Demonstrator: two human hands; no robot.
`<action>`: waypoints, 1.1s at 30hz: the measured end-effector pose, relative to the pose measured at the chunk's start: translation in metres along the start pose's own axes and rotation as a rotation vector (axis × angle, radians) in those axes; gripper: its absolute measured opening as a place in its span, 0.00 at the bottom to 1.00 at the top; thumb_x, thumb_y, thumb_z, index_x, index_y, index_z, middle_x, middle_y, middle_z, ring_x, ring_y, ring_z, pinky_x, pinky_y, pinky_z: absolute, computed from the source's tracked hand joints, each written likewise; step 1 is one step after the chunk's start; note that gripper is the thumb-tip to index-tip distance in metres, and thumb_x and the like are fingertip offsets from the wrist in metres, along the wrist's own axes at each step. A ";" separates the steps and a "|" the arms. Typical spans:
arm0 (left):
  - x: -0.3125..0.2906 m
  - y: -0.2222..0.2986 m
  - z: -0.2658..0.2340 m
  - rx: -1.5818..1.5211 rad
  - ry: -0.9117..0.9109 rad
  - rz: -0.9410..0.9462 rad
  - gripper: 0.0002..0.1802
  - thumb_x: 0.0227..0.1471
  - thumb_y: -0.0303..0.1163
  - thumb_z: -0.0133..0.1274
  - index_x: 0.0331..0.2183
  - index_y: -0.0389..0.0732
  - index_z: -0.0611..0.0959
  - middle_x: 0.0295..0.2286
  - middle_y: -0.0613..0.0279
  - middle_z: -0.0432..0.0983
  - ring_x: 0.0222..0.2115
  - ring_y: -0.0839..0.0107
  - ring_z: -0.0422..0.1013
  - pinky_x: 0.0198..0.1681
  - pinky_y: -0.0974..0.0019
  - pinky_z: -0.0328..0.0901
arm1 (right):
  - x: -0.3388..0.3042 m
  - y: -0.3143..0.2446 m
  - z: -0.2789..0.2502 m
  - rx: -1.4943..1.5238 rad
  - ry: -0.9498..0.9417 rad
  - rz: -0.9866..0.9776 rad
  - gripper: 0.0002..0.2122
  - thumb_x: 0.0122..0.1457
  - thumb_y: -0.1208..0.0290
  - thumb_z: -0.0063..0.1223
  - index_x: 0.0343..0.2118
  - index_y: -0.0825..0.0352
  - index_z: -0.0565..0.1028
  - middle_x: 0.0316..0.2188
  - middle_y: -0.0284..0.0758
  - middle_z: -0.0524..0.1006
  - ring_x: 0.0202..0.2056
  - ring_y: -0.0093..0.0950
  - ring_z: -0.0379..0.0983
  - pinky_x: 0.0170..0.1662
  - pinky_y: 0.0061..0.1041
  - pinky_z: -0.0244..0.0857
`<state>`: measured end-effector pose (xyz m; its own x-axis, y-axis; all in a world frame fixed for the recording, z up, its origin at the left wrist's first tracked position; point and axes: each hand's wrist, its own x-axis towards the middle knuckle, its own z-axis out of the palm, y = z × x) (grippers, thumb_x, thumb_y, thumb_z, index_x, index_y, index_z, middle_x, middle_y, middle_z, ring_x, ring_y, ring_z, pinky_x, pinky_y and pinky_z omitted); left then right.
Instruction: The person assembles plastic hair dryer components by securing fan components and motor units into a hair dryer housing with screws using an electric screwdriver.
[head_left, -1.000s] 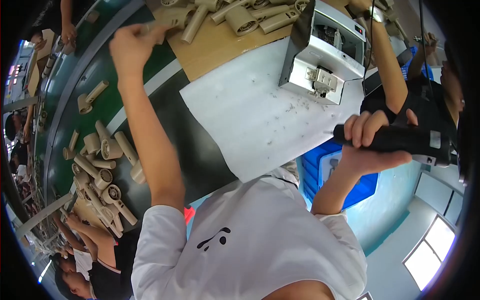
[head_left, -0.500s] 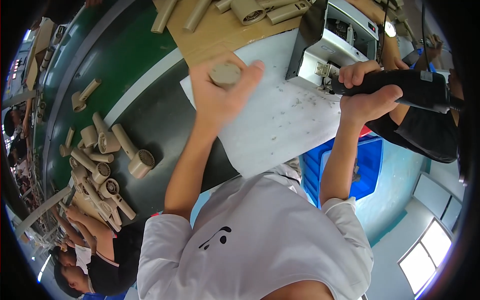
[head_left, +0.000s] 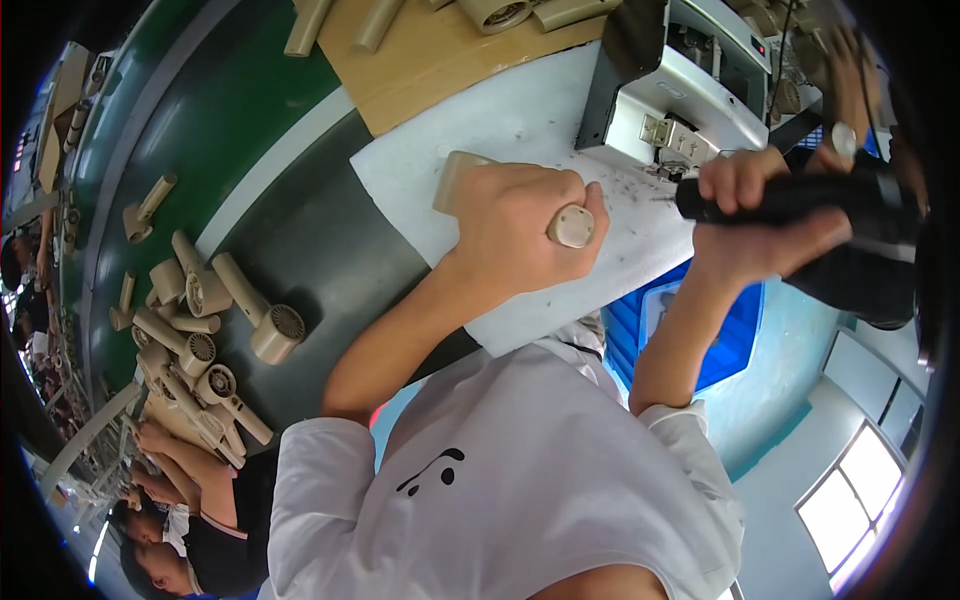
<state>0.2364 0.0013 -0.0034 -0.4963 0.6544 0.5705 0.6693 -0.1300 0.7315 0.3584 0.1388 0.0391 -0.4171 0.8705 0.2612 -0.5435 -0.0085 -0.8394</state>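
The left hand [head_left: 520,225] has its fingers closed round a beige handheld part [head_left: 573,227], whose round end, with small holes, shows beside the thumb; its other, blurred end juts out on the far side of the fist. The part is held over a white sheet [head_left: 400,170], near its middle. The right hand [head_left: 745,225] has its fingers wrapped round a black power tool [head_left: 810,203], slightly blurred, with its thin bit pointing left, apart from the part.

The sheet is scattered with small dark bits [head_left: 625,188] and lies over the dark worktop [head_left: 330,230], whose bare surface has a dull sheen. Brown cardboard [head_left: 400,85] adjoins the sheet, carrying more beige pieces [head_left: 376,22]. At the sheet's far right stands a silver, open-fronted machine [head_left: 700,100]. Past a white strip [head_left: 275,162] runs a green surface [head_left: 240,120], and a heap of beige fan-like parts [head_left: 200,350] lies at the left.

A blue crate [head_left: 742,335] sits below the worktop's right edge, above a pale blue floor [head_left: 775,370]. A bright window [head_left: 850,500] is set in the wall at the lower right. Co-workers [head_left: 240,520] sit at the lower left.
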 end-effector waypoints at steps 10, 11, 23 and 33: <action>-0.006 0.002 0.004 -0.042 -0.013 0.033 0.09 0.28 0.25 0.58 0.11 0.45 0.72 0.09 0.67 0.65 0.08 0.67 0.61 0.11 0.68 0.53 | -0.025 -0.050 0.044 0.205 -0.507 -0.168 0.29 0.53 0.43 0.48 0.48 0.63 0.70 0.19 0.24 0.67 0.19 0.15 0.63 0.23 0.16 0.57; -0.006 0.003 0.004 -0.042 -0.015 0.029 0.09 0.28 0.25 0.58 0.11 0.45 0.72 0.09 0.67 0.65 0.08 0.67 0.61 0.11 0.68 0.53 | -0.024 -0.049 0.044 0.179 -0.529 -0.168 0.29 0.53 0.42 0.48 0.48 0.62 0.71 0.18 0.24 0.67 0.19 0.14 0.64 0.23 0.15 0.57; -0.010 0.005 0.004 -0.062 -0.098 -0.016 0.07 0.24 0.30 0.60 0.14 0.49 0.77 0.10 0.69 0.69 0.11 0.68 0.67 0.13 0.67 0.56 | -0.029 -0.022 0.057 0.203 -0.549 -0.166 0.32 0.52 0.35 0.48 0.54 0.52 0.65 0.21 0.22 0.66 0.19 0.14 0.61 0.22 0.15 0.55; -0.009 0.008 0.005 -0.080 -0.167 -0.084 0.04 0.27 0.32 0.60 0.13 0.49 0.79 0.09 0.67 0.69 0.10 0.66 0.66 0.12 0.65 0.56 | -0.027 -0.026 0.055 0.150 -0.599 -0.125 0.31 0.50 0.36 0.51 0.52 0.51 0.66 0.19 0.22 0.65 0.17 0.14 0.60 0.22 0.15 0.54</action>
<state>0.2487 -0.0021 -0.0049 -0.4459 0.7788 0.4412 0.5801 -0.1240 0.8051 0.3439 0.0884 0.0795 -0.6559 0.4434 0.6108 -0.6923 -0.0310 -0.7209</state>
